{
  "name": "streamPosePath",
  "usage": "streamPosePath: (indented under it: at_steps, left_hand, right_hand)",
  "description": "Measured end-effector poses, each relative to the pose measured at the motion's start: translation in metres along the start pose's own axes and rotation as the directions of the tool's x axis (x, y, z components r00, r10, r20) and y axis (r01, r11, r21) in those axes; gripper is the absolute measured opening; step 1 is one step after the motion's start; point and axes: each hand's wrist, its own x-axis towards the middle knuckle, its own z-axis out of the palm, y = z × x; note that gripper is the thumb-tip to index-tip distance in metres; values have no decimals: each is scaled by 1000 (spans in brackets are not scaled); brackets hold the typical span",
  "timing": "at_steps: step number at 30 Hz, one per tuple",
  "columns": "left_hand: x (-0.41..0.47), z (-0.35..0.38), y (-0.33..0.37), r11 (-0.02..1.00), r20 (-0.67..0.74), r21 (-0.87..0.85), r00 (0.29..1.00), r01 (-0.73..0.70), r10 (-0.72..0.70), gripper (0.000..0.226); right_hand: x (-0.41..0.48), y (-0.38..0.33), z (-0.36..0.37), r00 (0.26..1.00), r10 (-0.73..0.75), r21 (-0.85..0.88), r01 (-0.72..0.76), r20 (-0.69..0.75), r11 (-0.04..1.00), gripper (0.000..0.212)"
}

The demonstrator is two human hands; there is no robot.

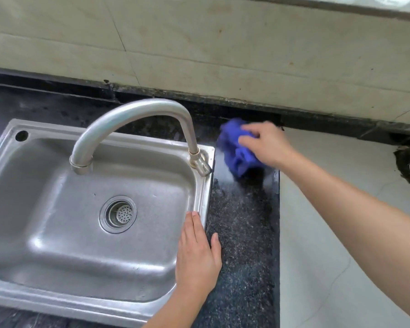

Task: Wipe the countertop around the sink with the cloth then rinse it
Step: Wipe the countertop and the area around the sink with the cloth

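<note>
A crumpled blue cloth [236,147] lies on the dark speckled countertop [243,223] to the right of the steel sink [57,235], near the back wall. My right hand [268,144] grips the cloth from the right and presses it onto the counter; hand and cloth are blurred. My left hand [197,256] rests flat on the sink's right rim, fingers straight, thumb on the countertop. The curved steel tap [133,119] arches from the sink's back right corner over the basin; no water runs from it.
A round strainer drain [118,213] sits in the basin. The counter ends on the right at a straight edge, beyond which pale floor tiles [329,233] show. A beige tiled wall [223,55] runs along the back.
</note>
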Motion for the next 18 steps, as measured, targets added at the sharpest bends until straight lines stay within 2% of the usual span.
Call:
streamPosePath:
  at_steps: [2, 4, 6, 8, 9, 11, 13, 14, 16, 18]
  left_hand:
    - [-1, 2, -1, 1000, 2, 12, 1000, -2, 2, 65]
    - [-1, 3, -2, 1000, 4, 16, 1000, -11, 11, 64]
    - [-1, 2, -2, 1000, 14, 5, 1000, -10, 10, 63]
    - [0, 1, -1, 1000, 20, -8, 1000, -13, 13, 63]
    - [0, 0, -1, 1000, 20, -15, 1000, -15, 15, 62]
    - [2, -2, -1, 1000, 32, -28, 999, -3, 4, 63]
    - [1, -5, -1, 999, 64, -44, 998, 6, -3, 65]
    - [0, -9, -1, 998, 85, -61, 996, -4, 9, 67]
    - [-1, -18, -2, 998, 124, -62, 992, -25, 32, 73]
    - [-6, -30, -10, 998, 173, -13, 983, -61, 62, 75]
  right_hand:
    - [16, -7, 20, 998, 38, -169, -45, -47, 985, 35]
    - [4, -17, 46, 998, -27, -226, 15, -52, 974, 43]
    - [-31, -20, 66, 991, -119, -186, 106, -57, 977, 44]
    - [-72, -18, 71, 988, -149, -92, 145, -45, 985, 44]
    - [-88, -17, 69, 989, -147, -60, 147, -9, 987, 44]
    - [-105, -14, 59, 980, -123, -6, 125, 156, 992, 39]
    - [-104, -10, 39, 944, -30, 122, -11, 327, 993, 28]
    - [-98, -8, 27, 940, 36, 186, -105, 339, 977, 23]
    - [-76, 1, 7, 966, 178, 209, -217, 189, 954, 22]
    - [-54, 4, 4, 971, 240, 103, -241, 15, 965, 29]
